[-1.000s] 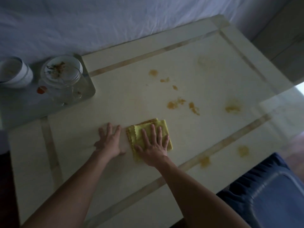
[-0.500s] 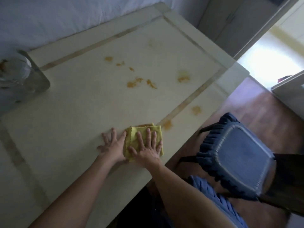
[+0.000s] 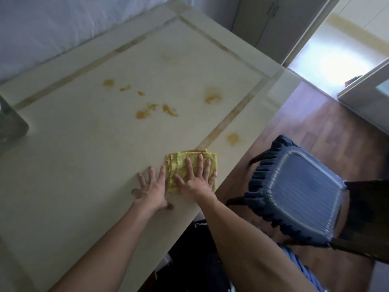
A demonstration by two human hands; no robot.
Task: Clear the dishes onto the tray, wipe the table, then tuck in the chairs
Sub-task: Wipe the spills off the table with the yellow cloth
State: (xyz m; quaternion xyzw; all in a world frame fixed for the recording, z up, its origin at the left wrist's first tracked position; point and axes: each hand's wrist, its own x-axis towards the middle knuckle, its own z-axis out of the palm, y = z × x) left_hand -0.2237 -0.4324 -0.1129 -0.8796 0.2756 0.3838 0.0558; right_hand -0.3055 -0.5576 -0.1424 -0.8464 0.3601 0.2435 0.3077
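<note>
Head view, right hand [image 3: 196, 180] flat, fingers spread, atop yellow cloth [image 3: 189, 165], left hand [image 3: 152, 186] splayed beside it

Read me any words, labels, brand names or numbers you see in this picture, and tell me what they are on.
None: no readable text anywhere in this view.
Yellow cloth: no label or print showing.
Table: only orange stains, no writing.
Blue chair cushion: plain stripes, no tag visible.
Tray at the left edge: no markings visible.
</note>
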